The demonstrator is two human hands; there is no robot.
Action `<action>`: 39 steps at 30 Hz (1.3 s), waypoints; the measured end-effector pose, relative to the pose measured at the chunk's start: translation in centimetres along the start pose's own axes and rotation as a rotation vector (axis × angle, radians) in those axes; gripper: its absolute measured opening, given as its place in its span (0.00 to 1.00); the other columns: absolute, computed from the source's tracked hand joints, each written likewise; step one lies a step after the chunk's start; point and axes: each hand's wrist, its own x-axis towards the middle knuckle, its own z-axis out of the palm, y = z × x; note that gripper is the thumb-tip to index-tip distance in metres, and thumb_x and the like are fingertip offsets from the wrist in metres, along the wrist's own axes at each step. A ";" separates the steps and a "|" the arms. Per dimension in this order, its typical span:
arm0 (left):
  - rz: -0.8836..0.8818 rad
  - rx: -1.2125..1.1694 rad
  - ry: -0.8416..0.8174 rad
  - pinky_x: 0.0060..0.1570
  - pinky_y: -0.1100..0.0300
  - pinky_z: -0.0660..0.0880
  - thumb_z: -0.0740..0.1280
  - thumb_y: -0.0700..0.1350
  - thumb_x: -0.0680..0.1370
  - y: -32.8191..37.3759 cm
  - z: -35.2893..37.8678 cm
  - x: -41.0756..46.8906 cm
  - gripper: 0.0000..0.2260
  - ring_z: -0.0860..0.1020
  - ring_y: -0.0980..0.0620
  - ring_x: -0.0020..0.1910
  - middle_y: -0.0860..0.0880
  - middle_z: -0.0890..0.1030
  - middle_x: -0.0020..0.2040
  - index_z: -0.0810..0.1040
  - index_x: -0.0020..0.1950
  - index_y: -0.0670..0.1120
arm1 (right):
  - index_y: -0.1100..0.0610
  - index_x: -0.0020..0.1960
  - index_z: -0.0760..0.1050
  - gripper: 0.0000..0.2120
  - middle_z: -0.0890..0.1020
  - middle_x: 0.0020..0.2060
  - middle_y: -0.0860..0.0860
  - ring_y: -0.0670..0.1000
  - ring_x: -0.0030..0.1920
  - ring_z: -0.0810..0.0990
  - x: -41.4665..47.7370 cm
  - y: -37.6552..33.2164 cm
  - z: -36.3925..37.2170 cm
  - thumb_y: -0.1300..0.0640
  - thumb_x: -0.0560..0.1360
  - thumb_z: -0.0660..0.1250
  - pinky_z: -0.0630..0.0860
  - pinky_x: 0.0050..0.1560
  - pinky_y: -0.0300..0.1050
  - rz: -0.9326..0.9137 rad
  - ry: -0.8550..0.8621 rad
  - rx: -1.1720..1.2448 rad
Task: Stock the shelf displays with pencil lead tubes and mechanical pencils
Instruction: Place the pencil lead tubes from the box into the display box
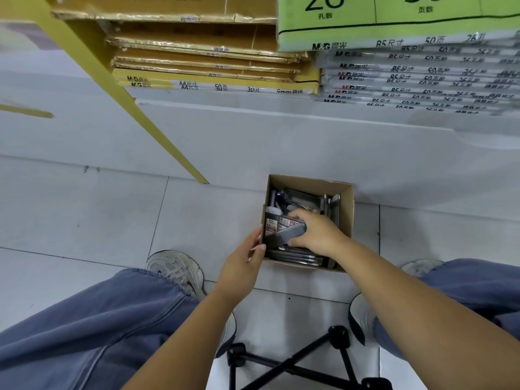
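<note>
Two hands at cardboard box (345,215), centre frame on floor | right hand (318,235): fingers curled round grey pack (284,235) at box's left side, over lead-tube packs (277,222) | left hand (242,263): thumb and fingers pinch box's left wall

The cardboard box (346,204), toward 5 o'clock, is matt brown board with raw cut rims. The dark grey pack (284,236) in it looks like smooth, dull plastic (the labelled tubes (274,224) beside it are glossier). The floor tiles (84,220) at 9 o'clock are smooth and faintly shiny. At 1 o'clock the paper pads (422,77) sit in glossy clear film, as do the kraft-brown pads (197,56) at 12. The trousers (84,333) at 7 o'clock are soft blue cloth. The stool frame (284,363) at 6 is matt black metal.
</note>
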 end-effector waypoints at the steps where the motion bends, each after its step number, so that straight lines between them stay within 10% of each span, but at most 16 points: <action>1: 0.000 -0.010 0.005 0.57 0.77 0.67 0.58 0.49 0.85 0.0 0.0 0.0 0.19 0.73 0.74 0.60 0.64 0.76 0.65 0.66 0.76 0.60 | 0.48 0.66 0.71 0.31 0.78 0.57 0.47 0.46 0.51 0.76 0.0 0.1 0.0 0.54 0.66 0.78 0.74 0.48 0.41 0.009 0.004 0.013; 8: -0.028 -0.044 -0.002 0.55 0.79 0.66 0.58 0.48 0.85 0.2 0.0 0.0 0.19 0.74 0.67 0.63 0.60 0.76 0.68 0.66 0.76 0.58 | 0.46 0.61 0.74 0.25 0.79 0.56 0.47 0.40 0.43 0.78 -0.3 0.9 -0.5 0.57 0.68 0.77 0.71 0.32 0.28 0.058 0.065 0.231; 18: -0.057 -0.060 -0.017 0.54 0.60 0.72 0.58 0.48 0.85 0.7 -0.2 0.1 0.20 0.77 0.48 0.63 0.52 0.78 0.67 0.66 0.76 0.58 | 0.52 0.67 0.74 0.27 0.79 0.61 0.50 0.49 0.58 0.78 -0.7 0.8 -2.4 0.60 0.69 0.76 0.71 0.54 0.38 0.020 0.119 0.163; 24: -0.026 -0.052 -0.031 0.58 0.57 0.73 0.58 0.49 0.85 0.9 -0.3 -0.1 0.19 0.77 0.49 0.64 0.52 0.78 0.68 0.65 0.77 0.56 | 0.49 0.67 0.71 0.30 0.78 0.59 0.48 0.49 0.55 0.77 -0.9 1.1 -0.6 0.63 0.68 0.76 0.75 0.54 0.42 0.031 -0.001 0.116; 30: -0.037 -0.069 -0.036 0.53 0.64 0.71 0.58 0.49 0.85 0.7 -0.4 0.2 0.19 0.78 0.52 0.60 0.53 0.78 0.67 0.66 0.76 0.57 | 0.48 0.70 0.69 0.34 0.75 0.55 0.42 0.43 0.53 0.75 -0.7 1.2 -0.6 0.61 0.68 0.77 0.67 0.42 0.22 -0.013 0.058 0.112; 39: -0.054 -0.099 -0.019 0.44 0.73 0.72 0.59 0.49 0.84 0.5 -0.3 0.2 0.17 0.77 0.67 0.52 0.58 0.78 0.64 0.67 0.72 0.63 | 0.50 0.73 0.67 0.35 0.76 0.66 0.49 0.49 0.62 0.75 -0.5 1.1 -1.2 0.53 0.69 0.77 0.70 0.60 0.41 -0.030 0.121 0.062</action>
